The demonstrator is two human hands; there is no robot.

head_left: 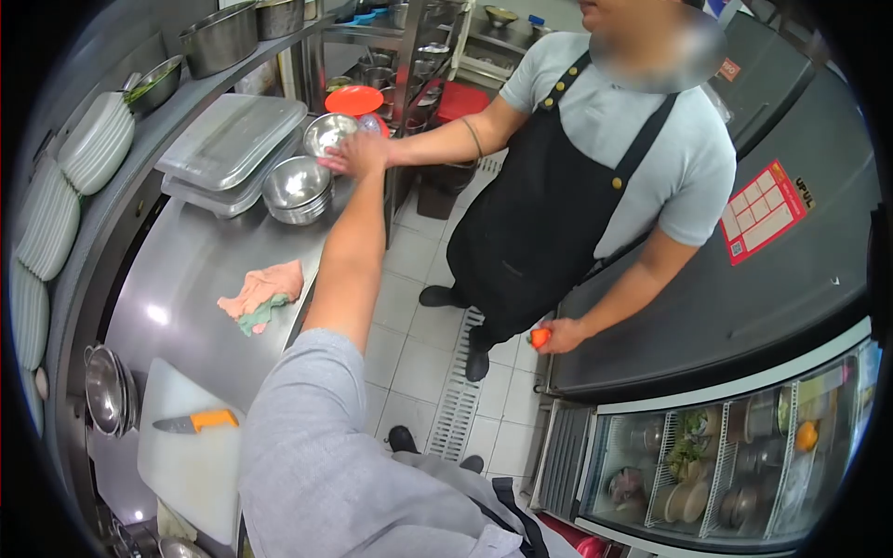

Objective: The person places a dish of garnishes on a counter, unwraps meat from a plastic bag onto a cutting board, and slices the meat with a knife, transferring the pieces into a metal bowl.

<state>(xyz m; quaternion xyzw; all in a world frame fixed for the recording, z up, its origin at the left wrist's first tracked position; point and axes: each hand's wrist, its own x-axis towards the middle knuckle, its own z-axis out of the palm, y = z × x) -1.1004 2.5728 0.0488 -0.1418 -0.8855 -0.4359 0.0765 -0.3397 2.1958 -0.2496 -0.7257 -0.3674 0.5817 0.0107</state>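
Observation:
My left hand (363, 156) is stretched out over the counter, its fingers at the rim of a shiny metal bowl (327, 132). A co-worker's forearm reaches to the same spot, and the two hands overlap, so the exact grip of each is partly hidden. Just below the bowl stands a stack of metal bowls (296, 186). The co-worker's other hand holds a red-orange bell pepper (539, 338) low at their side. My right hand is out of view.
On the steel counter (177, 288) lie a pink and green cloth (265, 293), lidded plastic containers (223, 139), and a white cutting board (177, 465) with an orange-handled knife (209, 421). Stacked plates (98, 139) line the shelf. A glass-door fridge (716, 465) stands right; a co-worker (549, 195) stands ahead.

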